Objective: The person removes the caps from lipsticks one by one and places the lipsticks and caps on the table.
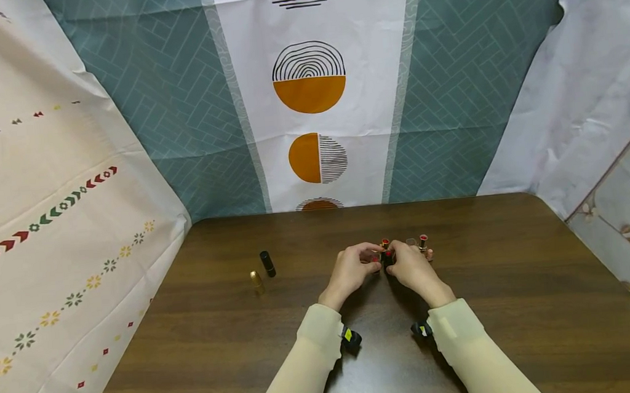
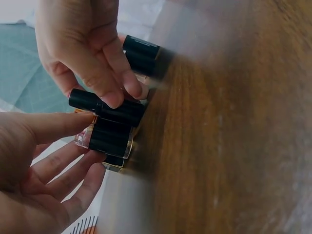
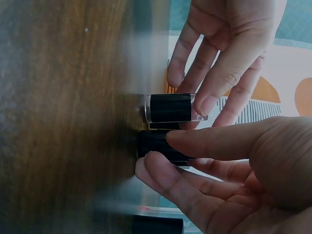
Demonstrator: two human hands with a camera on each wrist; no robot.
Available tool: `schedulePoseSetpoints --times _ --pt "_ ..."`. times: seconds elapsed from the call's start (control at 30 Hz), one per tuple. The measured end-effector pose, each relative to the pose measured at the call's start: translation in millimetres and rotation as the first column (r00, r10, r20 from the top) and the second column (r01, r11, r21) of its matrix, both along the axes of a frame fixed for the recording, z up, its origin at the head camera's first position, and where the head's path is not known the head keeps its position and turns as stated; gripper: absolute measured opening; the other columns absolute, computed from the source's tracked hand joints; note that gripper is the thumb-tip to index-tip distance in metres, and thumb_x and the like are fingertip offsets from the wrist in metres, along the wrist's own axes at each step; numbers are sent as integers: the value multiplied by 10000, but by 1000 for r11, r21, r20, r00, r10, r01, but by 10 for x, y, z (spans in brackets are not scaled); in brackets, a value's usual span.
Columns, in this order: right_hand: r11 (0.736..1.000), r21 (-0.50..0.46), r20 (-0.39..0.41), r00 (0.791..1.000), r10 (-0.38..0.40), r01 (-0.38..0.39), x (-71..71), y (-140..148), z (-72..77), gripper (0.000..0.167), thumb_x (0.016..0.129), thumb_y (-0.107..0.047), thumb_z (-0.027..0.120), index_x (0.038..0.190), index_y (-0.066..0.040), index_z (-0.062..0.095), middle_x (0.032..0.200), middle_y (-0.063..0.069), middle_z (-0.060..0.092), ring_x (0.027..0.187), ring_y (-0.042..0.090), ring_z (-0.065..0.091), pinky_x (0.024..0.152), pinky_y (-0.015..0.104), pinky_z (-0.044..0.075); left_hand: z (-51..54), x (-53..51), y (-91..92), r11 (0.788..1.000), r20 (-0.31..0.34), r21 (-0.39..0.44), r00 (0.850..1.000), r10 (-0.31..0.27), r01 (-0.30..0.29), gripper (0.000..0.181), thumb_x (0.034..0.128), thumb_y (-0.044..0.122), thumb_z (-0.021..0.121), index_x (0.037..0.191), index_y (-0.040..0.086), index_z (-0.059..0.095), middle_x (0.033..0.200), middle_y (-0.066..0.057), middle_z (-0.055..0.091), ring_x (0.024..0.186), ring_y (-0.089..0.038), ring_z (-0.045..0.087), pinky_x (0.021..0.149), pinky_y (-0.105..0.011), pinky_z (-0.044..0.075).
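Side by side, both hands work at a cluster of lipstick-like tubes. My left hand (image 1: 351, 267) pinches a black tube with clear ends (image 2: 109, 136), its thumb at the upper end in the right wrist view. Right against it, my right hand (image 1: 414, 270) grips a slimmer black tube (image 3: 158, 144) between thumb and fingers. Both tubes stand upright, close together at the tabletop. Another dark piece with a gold edge (image 2: 113, 162) is partly hidden behind the clear-ended tube. Red-topped pieces show between and beyond the hands in the head view, one of them (image 1: 385, 243) between the fingertips.
On the brown table (image 1: 222, 352), a gold piece (image 1: 257, 279) and a black cylinder (image 1: 267, 264) stand to the left. A red-topped tube (image 1: 423, 242) is just beyond my right hand. Patterned cloths (image 1: 175, 109) hang behind the table and at its sides.
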State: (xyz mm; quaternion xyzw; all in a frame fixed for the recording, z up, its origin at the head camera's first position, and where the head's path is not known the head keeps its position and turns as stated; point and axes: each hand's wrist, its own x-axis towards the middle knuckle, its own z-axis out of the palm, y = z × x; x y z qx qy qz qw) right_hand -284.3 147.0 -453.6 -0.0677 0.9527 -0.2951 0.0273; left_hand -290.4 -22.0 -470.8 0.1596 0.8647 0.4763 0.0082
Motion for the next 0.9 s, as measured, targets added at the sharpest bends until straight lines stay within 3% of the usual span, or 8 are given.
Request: schedulePoseSetpoints --times 0.2,0.47,0.7,0.9 --pt "1000 -6 -1 1000 8 -8 -3 6 -24 319 899 -18 778 1176 31 628 907 128 702 802 288 655 745 437 395 -21 2 8 1000 -6 -11 1000 3 -3 286 934 88 788 1209 164 771 1134 -19 773 1024 -183 727 869 -309 583" --pt "1000 5 30 1000 7 -7 6 8 10 365 902 -36 782 1225 27 625 997 171 723 837 312 652 801 477 316 -2 5 28 1000 -12 -8 1000 -2 1 281 932 75 787 1201 156 773 1148 -34 773 1044 -220 729 897 -354 581" --pt "1000 3 24 1000 16 -16 10 5 38 401 897 -25 774 1261 35 617 1053 192 722 867 325 664 766 451 399 -6 1 32 1000 -20 -18 1000 -8 8 291 932 83 788 1213 159 772 1167 -24 770 1051 -212 733 903 -345 582" --pt "999 -14 35 999 36 -36 34 32 82 379 914 -32 764 1256 26 612 929 131 697 769 271 621 748 427 363 10 3 12 999 -29 -28 999 -19 18 285 941 105 783 1218 169 770 1158 -14 773 1049 -185 734 887 -313 582"
